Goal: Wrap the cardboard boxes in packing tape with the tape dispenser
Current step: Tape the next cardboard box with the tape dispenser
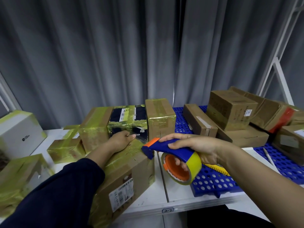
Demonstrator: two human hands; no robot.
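While the left hand (121, 141) rests on the far end of the top of a cardboard box (128, 175), the right hand (199, 148) grips the tape dispenser (174, 149) just to its right. The left hand's knuckles face up and the thumb lies along the box's far edge. Its fingers bend down out of sight, so I cannot tell whether they hook that edge or only press. A dark sleeve (57, 195) covers the left forearm, which lies across the box top.

The right hand wraps the blue handle from above, thumb on the near side, and its fingertips (179, 163) show through the orange core of the roll. The yellow tape roll (195, 163) hangs under the palm. The dispenser's blue nose reaches left and touches the box's upper right edge, close to the left hand's thumb. Yellowish tape already bands the box's top and sides, and a white shipping label (121, 195) sits on its near face.

Beyond the left hand stand more taped boxes: a black box (128, 116), a tall brown box (159, 119) to its right and a brown one (93, 127) to its left. Further left is a white box (18, 132) with taped edges.

Under and beyond the right hand lies a blue perforated mat (212, 180) on the white table (177, 196). A yellow toothed tool (218, 168) lies on the mat just below the right wrist, and a pen (269, 157) lies to the right of the forearm. Well beyond the right hand, plain brown boxes (230, 111) are stacked on the mat. A grey curtain (115, 55) hangs behind everything.
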